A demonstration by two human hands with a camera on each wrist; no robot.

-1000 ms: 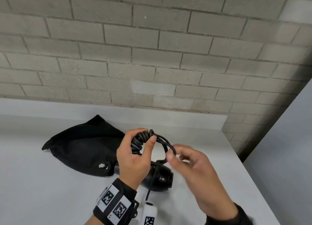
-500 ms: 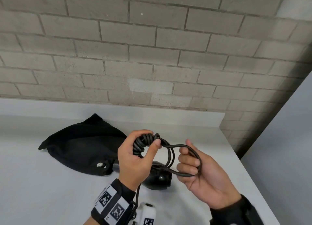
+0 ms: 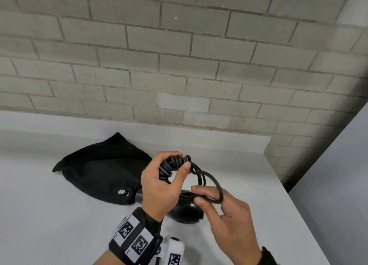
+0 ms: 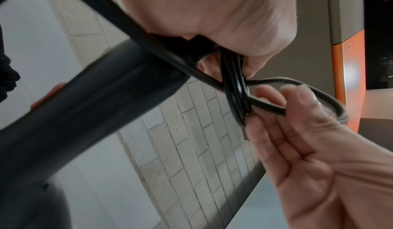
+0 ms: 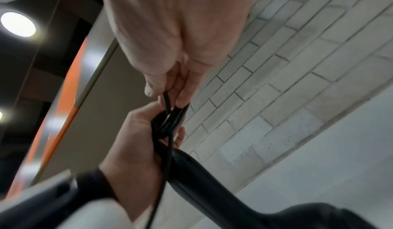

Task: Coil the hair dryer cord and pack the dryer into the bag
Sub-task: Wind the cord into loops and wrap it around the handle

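Note:
My left hand (image 3: 159,185) grips a bundle of black coiled cord (image 3: 171,166) above the white counter, thumb pressed on it. A loose loop of the cord (image 3: 213,183) runs to my right hand (image 3: 225,215), whose fingers curl round it. In the left wrist view the cord (image 4: 236,91) crosses between my left hand (image 4: 244,39) and right hand (image 4: 297,140). In the right wrist view my right hand's fingers (image 5: 180,94) pinch the cord (image 5: 168,103). The black hair dryer (image 3: 187,209) hangs below the hands, partly hidden. The black bag (image 3: 99,171) lies left of it.
The white counter (image 3: 49,215) ends at a raised back ledge below a grey brick wall (image 3: 179,55). Its right edge (image 3: 294,205) drops off next to a pale panel. Bare counter lies left of and in front of the bag.
My right hand has turned palm down and moved in toward the left hand, carrying the loose loop over the bundle. The left hand keeps its grip on the coil.

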